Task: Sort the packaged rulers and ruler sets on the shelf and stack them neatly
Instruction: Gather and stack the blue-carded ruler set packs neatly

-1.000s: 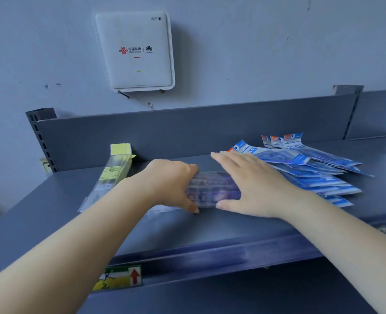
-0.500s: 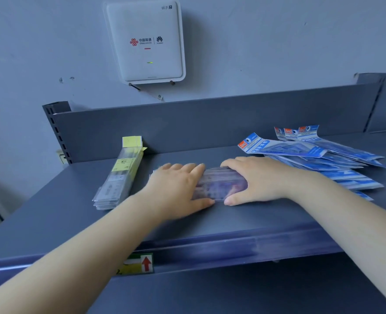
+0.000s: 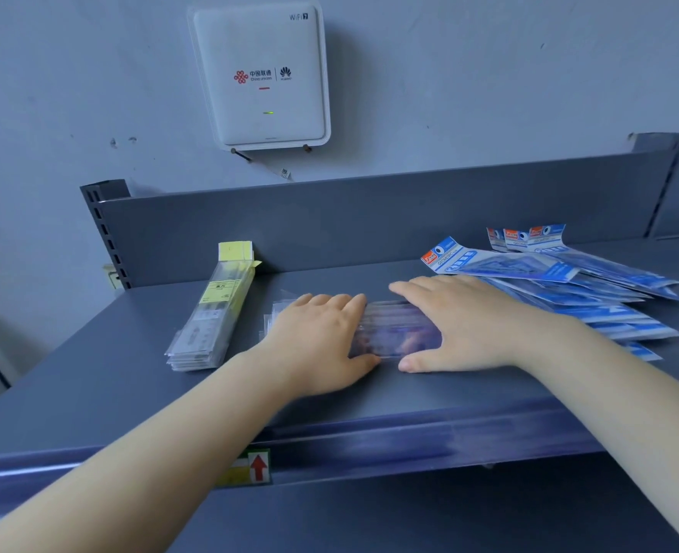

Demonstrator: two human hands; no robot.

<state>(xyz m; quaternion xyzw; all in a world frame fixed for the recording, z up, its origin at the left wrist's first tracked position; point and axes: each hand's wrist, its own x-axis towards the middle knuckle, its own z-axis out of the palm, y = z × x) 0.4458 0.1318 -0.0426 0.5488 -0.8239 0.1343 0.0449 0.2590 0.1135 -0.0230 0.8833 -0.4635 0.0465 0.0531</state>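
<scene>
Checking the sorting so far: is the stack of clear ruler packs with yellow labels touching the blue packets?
No, the stack of clear yellow-labelled ruler packs lies far left, with both hands between it and the blue packets.

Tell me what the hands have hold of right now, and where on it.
Both hands rest on one stack of clear ruler packs lying on the shelf: left hand over its left end, right hand over its right end, thumbs at the near edge.

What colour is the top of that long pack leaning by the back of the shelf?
Yellow. The long clear ruler pack has a yellow paper header, seen best in the head view.
</scene>
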